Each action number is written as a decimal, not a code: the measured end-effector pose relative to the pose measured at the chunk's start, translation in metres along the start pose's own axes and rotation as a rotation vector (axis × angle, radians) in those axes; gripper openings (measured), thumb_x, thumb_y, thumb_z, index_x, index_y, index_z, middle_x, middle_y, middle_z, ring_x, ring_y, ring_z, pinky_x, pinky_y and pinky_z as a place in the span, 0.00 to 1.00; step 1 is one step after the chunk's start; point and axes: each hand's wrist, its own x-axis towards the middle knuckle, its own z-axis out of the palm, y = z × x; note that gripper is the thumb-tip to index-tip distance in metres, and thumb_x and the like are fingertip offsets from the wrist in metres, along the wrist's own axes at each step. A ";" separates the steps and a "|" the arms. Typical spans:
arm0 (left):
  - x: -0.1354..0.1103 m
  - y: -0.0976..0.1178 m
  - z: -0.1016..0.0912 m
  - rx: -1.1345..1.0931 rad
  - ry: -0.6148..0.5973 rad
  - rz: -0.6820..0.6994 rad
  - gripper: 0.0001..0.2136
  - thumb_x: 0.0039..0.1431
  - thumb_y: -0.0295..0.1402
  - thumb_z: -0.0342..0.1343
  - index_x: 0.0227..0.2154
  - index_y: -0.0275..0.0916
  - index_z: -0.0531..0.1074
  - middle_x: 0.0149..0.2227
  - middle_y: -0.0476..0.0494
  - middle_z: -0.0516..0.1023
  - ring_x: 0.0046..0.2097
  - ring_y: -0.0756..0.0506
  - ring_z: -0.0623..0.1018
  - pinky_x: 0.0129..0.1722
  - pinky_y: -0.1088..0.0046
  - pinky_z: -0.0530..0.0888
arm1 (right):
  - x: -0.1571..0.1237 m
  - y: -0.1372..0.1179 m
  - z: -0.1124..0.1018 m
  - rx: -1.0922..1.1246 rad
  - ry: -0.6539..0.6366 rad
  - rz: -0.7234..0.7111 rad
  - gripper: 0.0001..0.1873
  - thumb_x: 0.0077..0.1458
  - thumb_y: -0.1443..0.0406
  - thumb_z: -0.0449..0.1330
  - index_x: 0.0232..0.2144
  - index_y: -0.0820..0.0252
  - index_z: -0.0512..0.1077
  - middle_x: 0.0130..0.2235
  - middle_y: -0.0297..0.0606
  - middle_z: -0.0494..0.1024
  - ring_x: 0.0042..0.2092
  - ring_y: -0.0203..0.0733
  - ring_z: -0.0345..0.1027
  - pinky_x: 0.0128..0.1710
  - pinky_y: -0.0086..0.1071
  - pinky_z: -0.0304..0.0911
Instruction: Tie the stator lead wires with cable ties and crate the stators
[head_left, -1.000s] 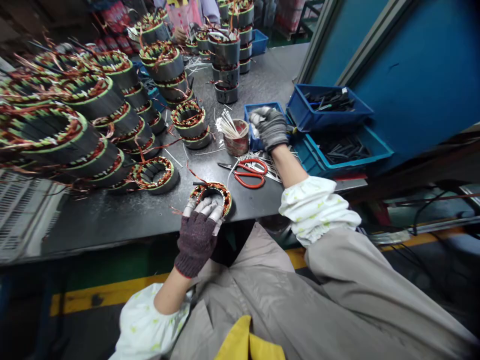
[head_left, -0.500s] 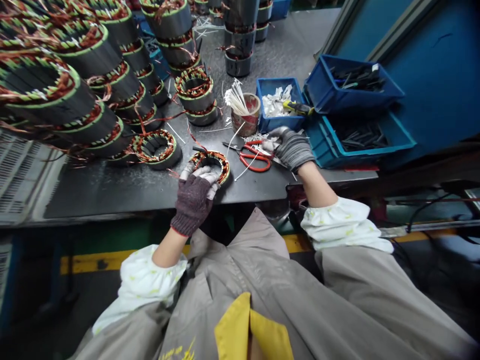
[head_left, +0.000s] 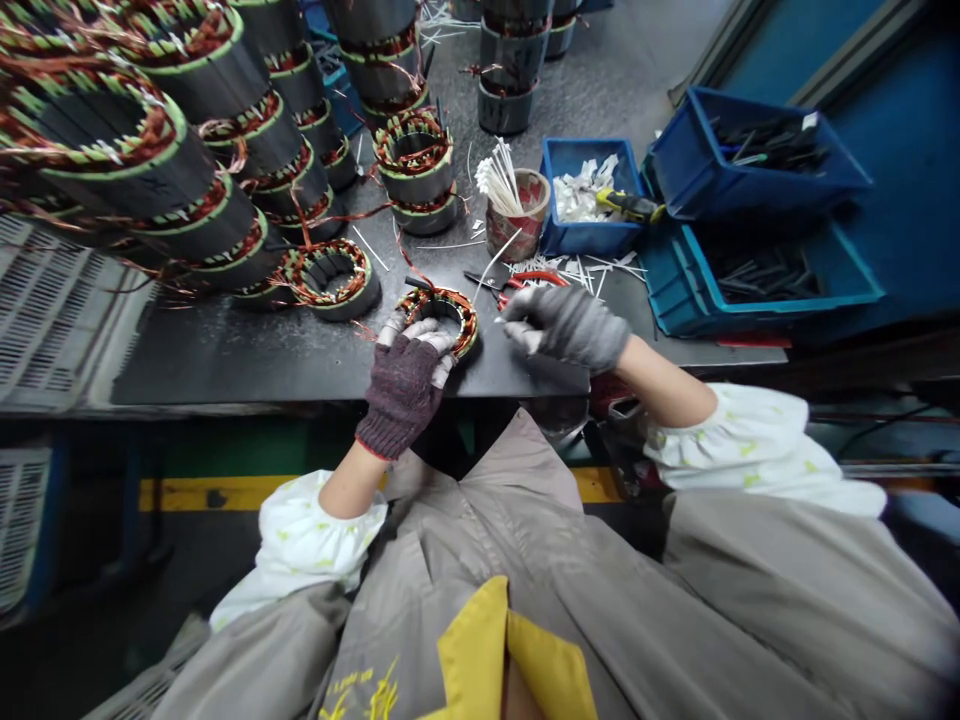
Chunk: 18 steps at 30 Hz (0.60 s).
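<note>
A small motor stator point(head_left: 442, 312) with copper windings lies at the near edge of the dark worktable point(head_left: 247, 350). My left hand point(head_left: 409, 375), in a dark knit glove, grips its near rim with bent fingers. My right hand point(head_left: 564, 325), in a grey glove, is closed just right of the stator and pinches a thin white cable tie point(head_left: 496, 262) that rises toward the cup. Red-handled scissors point(head_left: 525, 281) lie behind my right hand, partly hidden by it.
Tall stacks of wound stators point(head_left: 142, 150) fill the table's left and back. A cup of white ties point(head_left: 516, 205), a small blue bin point(head_left: 585, 195) with a yellow-handled tool, and two bigger blue bins point(head_left: 757, 160) of dark parts stand right. Loose ties point(head_left: 592, 268) lie scattered.
My right hand came back from the small blue bin, passed the scissors and now sits beside the stator with a tie. The left hand stayed on the stator. The view tilted down.
</note>
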 end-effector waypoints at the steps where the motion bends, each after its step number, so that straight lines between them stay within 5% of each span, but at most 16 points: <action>1: 0.000 0.000 0.000 0.003 -0.012 -0.003 0.11 0.72 0.33 0.53 0.52 0.42 0.77 0.52 0.42 0.85 0.62 0.39 0.80 0.74 0.47 0.63 | -0.011 0.004 0.000 0.221 0.118 0.025 0.12 0.64 0.59 0.65 0.44 0.61 0.80 0.38 0.43 0.84 0.39 0.47 0.80 0.40 0.39 0.76; 4: 0.002 0.000 -0.002 0.004 -0.031 -0.001 0.11 0.72 0.33 0.53 0.50 0.42 0.77 0.51 0.42 0.85 0.62 0.39 0.80 0.74 0.47 0.63 | -0.041 0.004 0.008 0.768 0.309 0.150 0.21 0.59 0.51 0.71 0.48 0.57 0.78 0.33 0.35 0.82 0.30 0.39 0.78 0.30 0.33 0.75; 8: 0.003 -0.001 -0.001 0.011 -0.026 -0.006 0.11 0.72 0.35 0.52 0.49 0.42 0.78 0.50 0.41 0.85 0.60 0.39 0.81 0.73 0.47 0.65 | -0.053 -0.015 0.029 1.074 0.371 0.337 0.24 0.50 0.49 0.77 0.40 0.57 0.78 0.33 0.34 0.82 0.27 0.37 0.76 0.25 0.31 0.75; 13: 0.003 0.001 0.000 0.014 -0.008 -0.008 0.11 0.72 0.34 0.52 0.49 0.42 0.78 0.50 0.42 0.85 0.60 0.39 0.81 0.73 0.47 0.65 | -0.056 -0.027 0.037 1.022 0.457 0.314 0.24 0.53 0.45 0.75 0.38 0.58 0.80 0.32 0.36 0.83 0.27 0.38 0.78 0.27 0.31 0.77; 18: 0.002 0.005 -0.005 0.028 -0.029 0.012 0.13 0.72 0.32 0.51 0.53 0.42 0.77 0.55 0.41 0.84 0.65 0.40 0.78 0.74 0.49 0.64 | -0.078 -0.034 0.040 0.698 0.465 -0.053 0.15 0.70 0.52 0.63 0.45 0.54 0.83 0.42 0.42 0.87 0.42 0.44 0.84 0.45 0.39 0.82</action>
